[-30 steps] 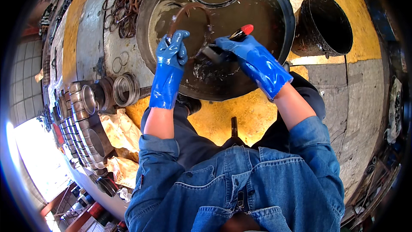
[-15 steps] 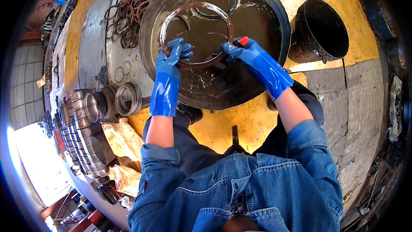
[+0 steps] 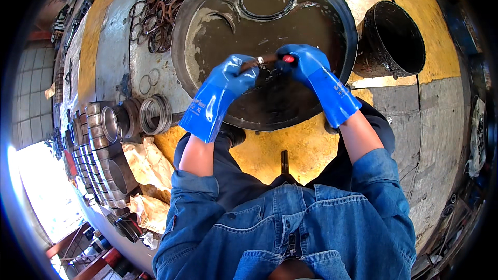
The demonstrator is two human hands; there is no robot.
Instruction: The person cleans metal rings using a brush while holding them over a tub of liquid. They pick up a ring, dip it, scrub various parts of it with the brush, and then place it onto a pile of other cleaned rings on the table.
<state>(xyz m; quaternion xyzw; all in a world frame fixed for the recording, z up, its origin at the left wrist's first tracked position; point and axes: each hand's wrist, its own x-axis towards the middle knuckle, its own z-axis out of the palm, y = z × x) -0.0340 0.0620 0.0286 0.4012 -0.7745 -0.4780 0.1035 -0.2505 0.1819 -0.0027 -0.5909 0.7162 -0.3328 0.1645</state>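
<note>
My left hand point(image 3: 228, 80) and right hand point(image 3: 303, 62) cover most of the brush point(image 3: 262, 60) between them, so only a bit of handle and a red tip show, and I cannot tell what lies under my fingers in the dark liquid of the basin point(image 3: 207, 26). The ring pile point(image 3: 166, 0) is cut off by the top edge. The metal cylinders point(image 3: 98, 140) at left blur into the bright rim.
</note>
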